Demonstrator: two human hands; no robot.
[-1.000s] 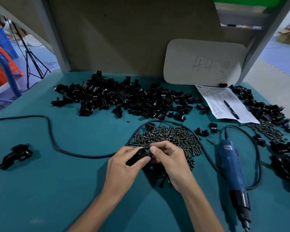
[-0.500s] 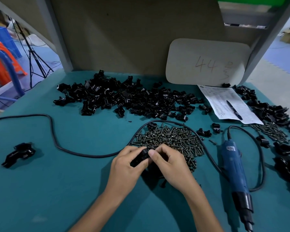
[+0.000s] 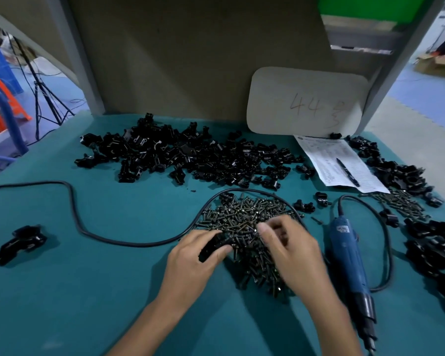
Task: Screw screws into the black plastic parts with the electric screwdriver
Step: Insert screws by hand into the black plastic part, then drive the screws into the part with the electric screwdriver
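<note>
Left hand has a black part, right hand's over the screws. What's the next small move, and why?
Probably pinch one screw from the screw pile with the right hand and seat it in the black part the left hand holds; the right hand is blurred, and the electric screwdriver lies untouched.

Right hand (image 3: 290, 250) left the part (image 3: 212, 246), over screws (image 3: 242, 217).

The right hand (image 3: 290, 250) is blurry, so what it holds cannot be told; the left hand (image 3: 190, 263) hides most of a black part (image 3: 211, 246); the tip of the screwdriver (image 3: 350, 258) runs off the bottom edge.
</note>
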